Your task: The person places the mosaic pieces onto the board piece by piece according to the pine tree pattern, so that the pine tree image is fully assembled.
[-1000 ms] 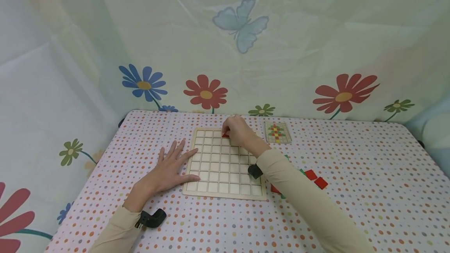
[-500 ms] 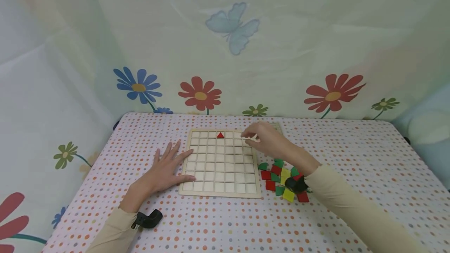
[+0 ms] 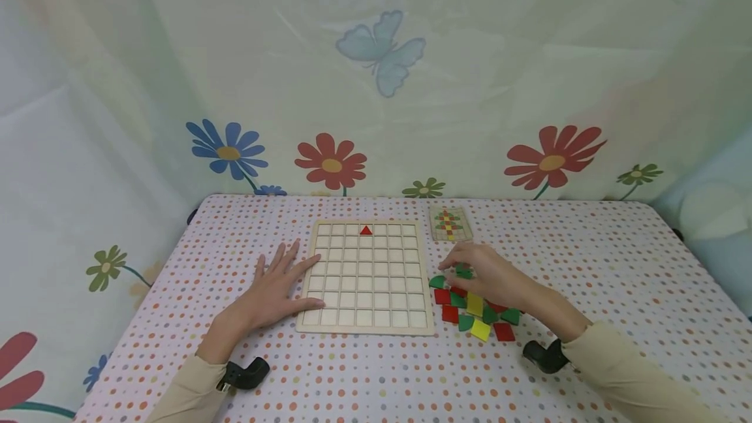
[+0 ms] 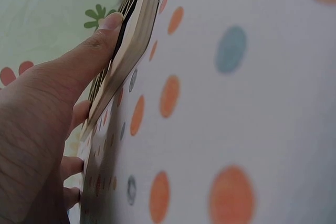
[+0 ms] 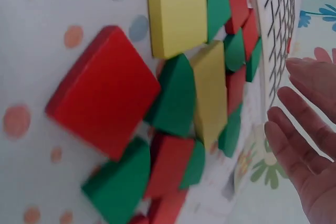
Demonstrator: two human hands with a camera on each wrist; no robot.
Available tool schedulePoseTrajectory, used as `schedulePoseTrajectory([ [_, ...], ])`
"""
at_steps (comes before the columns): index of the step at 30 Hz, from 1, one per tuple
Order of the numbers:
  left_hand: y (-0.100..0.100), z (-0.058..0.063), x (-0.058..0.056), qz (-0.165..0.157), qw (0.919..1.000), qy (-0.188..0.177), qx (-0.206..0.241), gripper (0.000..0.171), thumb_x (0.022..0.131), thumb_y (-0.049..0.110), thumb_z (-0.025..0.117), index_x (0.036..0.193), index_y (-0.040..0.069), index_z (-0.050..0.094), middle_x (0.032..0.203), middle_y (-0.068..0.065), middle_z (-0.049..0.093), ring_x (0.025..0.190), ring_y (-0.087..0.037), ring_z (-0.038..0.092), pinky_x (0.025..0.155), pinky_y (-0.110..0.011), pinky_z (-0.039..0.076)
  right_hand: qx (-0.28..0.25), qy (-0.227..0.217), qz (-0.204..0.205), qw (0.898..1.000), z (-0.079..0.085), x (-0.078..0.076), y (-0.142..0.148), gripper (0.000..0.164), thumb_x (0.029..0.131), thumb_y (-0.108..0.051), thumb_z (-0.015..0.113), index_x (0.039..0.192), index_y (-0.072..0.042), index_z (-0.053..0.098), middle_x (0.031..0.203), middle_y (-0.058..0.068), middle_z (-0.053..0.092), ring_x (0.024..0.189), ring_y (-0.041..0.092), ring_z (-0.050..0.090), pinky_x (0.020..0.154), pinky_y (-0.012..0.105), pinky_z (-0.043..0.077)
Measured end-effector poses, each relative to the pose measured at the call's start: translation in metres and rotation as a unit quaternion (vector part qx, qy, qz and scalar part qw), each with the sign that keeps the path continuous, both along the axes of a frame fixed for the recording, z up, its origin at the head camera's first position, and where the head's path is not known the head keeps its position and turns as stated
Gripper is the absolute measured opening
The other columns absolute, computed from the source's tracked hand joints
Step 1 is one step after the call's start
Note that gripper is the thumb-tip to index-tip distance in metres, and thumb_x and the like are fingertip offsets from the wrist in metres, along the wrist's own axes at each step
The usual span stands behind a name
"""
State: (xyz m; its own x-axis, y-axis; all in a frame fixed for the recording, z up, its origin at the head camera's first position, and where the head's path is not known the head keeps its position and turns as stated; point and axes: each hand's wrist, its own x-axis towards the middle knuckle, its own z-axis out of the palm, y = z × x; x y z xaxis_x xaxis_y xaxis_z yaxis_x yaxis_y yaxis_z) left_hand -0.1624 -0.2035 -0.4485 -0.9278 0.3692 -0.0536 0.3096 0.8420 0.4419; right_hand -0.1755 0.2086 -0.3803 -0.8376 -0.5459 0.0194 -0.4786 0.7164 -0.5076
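A wooden grid board (image 3: 364, 330) lies on the table, with one red triangle tile (image 3: 366, 231) in its top row. My left hand (image 3: 273, 292) rests spread at the board's left side; in the left wrist view its thumb (image 4: 86, 56) lies on the board's edge. My right hand (image 3: 490, 273) hovers over the loose tiles right of the board, fingers loosely bent, and no tile shows in it. Red square tiles (image 5: 107, 93), yellow square tiles (image 5: 178, 14) and green quarter-round tiles (image 5: 176, 95) make up the pile, partly hidden under the hand in the head view.
A pattern card (image 3: 450, 223) with a small tree design lies behind the pile, right of the board. The dotted tablecloth (image 3: 364, 384) covers the table, which ends at a flowered backdrop (image 3: 470, 83).
My right hand has let go of the red triangle in the top row and moved right and toward me, over the tiles. My left hand stays at the board.
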Motion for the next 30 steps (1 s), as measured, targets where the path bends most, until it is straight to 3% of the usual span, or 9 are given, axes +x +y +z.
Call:
schedulePoseTrajectory([
  [7,-0.001,-0.002,0.002,-0.002,1.0,-0.002,0.006,0.092,0.089,0.069,0.07,0.164,0.025,0.039,0.175,-0.016,0.007,0.159,-0.045,-0.002,0.12,-0.074,-0.006,-0.026,-0.008,0.036,0.999,-0.018,-0.008,-0.009,0.018,0.089,-0.005,0.083,0.107,-0.003,0.079,0.098,0.001,0.068,0.082,0.012,0.062,0.067,0.026,0.055],
  [10,-0.001,-0.003,0.001,-0.004,1.0,0.002,0.008,0.091,0.089,0.068,0.07,0.164,0.025,0.039,0.175,-0.016,0.007,0.159,-0.045,-0.002,0.119,-0.074,-0.006,-0.027,-0.016,0.039,0.999,-0.021,-0.01,-0.014,0.017,0.088,-0.004,0.084,0.104,-0.003,0.079,0.096,0.0,0.066,0.08,0.007,0.06,0.067,0.023,0.055],
  [23,-0.003,0.0,0.0,-0.007,0.9999,0.009,0.002,0.09,0.09,0.067,0.07,0.163,0.024,0.04,0.174,-0.019,0.01,0.158,-0.049,0.0,0.119,-0.076,-0.003,0.002,-0.039,0.002,0.999,-0.022,-0.019,-0.025,0.008,0.086,-0.005,0.086,0.092,-0.006,0.082,0.09,-0.002,0.071,0.079,0.008,0.059,0.065,0.022,0.052],
  [30,-0.001,0.0,-0.001,-0.009,0.9999,0.007,0.003,0.092,0.089,0.068,0.07,0.164,0.024,0.039,0.175,-0.018,0.009,0.158,-0.049,0.0,0.119,-0.076,-0.004,0.036,-0.031,0.045,0.998,-0.016,-0.023,-0.023,0.008,0.086,-0.003,0.085,0.093,-0.005,0.082,0.089,-0.001,0.07,0.076,0.005,0.058,0.065,0.02,0.054],
])
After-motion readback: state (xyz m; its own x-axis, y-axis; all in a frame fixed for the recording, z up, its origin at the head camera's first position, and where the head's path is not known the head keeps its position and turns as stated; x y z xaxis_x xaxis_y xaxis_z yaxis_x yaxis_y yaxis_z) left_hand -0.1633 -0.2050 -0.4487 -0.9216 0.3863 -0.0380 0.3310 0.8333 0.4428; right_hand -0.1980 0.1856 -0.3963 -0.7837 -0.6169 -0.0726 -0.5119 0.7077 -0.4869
